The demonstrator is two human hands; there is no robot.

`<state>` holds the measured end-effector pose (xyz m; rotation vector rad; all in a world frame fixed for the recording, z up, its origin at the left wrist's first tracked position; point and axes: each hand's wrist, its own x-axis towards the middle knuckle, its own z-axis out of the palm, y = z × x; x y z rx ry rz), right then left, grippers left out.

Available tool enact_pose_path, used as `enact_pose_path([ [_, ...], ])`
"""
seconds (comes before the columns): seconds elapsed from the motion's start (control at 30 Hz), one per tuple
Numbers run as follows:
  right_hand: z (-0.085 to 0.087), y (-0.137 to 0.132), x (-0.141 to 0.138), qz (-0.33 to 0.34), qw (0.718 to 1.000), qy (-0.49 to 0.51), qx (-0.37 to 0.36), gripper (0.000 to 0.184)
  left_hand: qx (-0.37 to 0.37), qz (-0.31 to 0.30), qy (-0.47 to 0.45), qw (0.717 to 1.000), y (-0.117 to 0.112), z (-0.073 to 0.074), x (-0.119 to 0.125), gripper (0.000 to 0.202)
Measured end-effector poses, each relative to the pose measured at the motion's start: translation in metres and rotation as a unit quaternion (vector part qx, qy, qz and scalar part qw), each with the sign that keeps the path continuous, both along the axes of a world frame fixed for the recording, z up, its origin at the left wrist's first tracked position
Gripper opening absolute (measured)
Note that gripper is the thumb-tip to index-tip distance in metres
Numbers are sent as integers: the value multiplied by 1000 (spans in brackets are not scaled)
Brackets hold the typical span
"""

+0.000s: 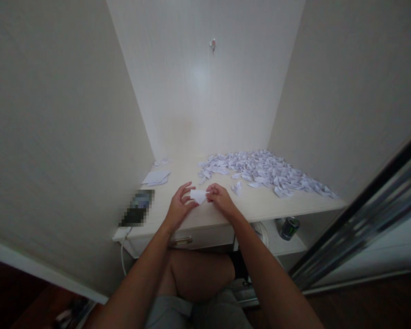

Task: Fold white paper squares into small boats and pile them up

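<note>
A small folded white paper [198, 196] is held between my two hands just above the pale desk [246, 206]. My left hand [178, 206] pinches the paper's left edge with thumb and fingers, the other fingers raised. My right hand [219, 197] is curled and grips the paper's right side. Behind and to the right lies a large heap of folded paper pieces [263, 172], with one stray folded piece [237, 188] closest to my right hand.
A stack of flat white sheets [156, 177] lies at the back left, with a few folded bits [163, 161] beyond it. A blurred phone [137, 208] with a cable sits at the left edge. Walls close in on three sides. A dark can [289, 227] stands on a lower shelf.
</note>
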<state>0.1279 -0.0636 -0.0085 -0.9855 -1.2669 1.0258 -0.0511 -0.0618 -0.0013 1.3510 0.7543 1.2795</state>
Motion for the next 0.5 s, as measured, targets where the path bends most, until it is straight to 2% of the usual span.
enact_pose_path([
  [0.03,0,0,0,-1,1000,-7,-6,15,38,2,29,999,-1,1,0,52],
  [0.1,0,1,1,0,1000,-14,-11,13,95,10,89,991,-1,1,-1,37],
  [0.2,3,0,0,13,999,-31,-17,13,85,26,103,991,-1,1,-1,16],
  [0.37,10,-5,-1,9,996,-84,24,26,38,27,76,996,1,-4,0,28],
  [0.5,6,-7,-3,48,991,-116,49,22,-4,-5,68,998,2,-7,1,32],
])
